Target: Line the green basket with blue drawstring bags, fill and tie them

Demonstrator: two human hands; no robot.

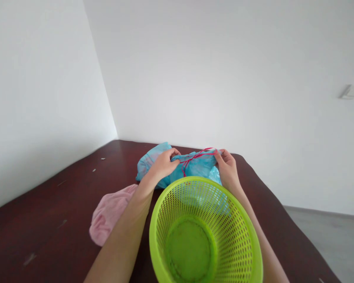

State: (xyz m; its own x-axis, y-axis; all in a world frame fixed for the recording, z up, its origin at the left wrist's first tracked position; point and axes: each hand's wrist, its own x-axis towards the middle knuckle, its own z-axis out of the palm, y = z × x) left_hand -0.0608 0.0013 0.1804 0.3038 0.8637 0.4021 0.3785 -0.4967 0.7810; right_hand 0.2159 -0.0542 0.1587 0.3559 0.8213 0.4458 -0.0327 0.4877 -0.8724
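Surface: dark red-brown table (47, 220) against white walls.
Blue bag (194, 165): crumpled at frame centre, beyond the green basket (238, 243).
Left hand (163, 165): pinching the bag's left part.
Right hand (227, 167): gripping its red drawstring (196, 156).
Pink cloth (109, 214): lower left, beside the forearm.

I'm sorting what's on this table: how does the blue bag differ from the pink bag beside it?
The blue bag is held by both hands, left hand and right hand; the pink bag lies untouched. The blue bag has a red drawstring; none shows on the pink bag. The blue bag lies farther away. Both are crumpled on the dark table.
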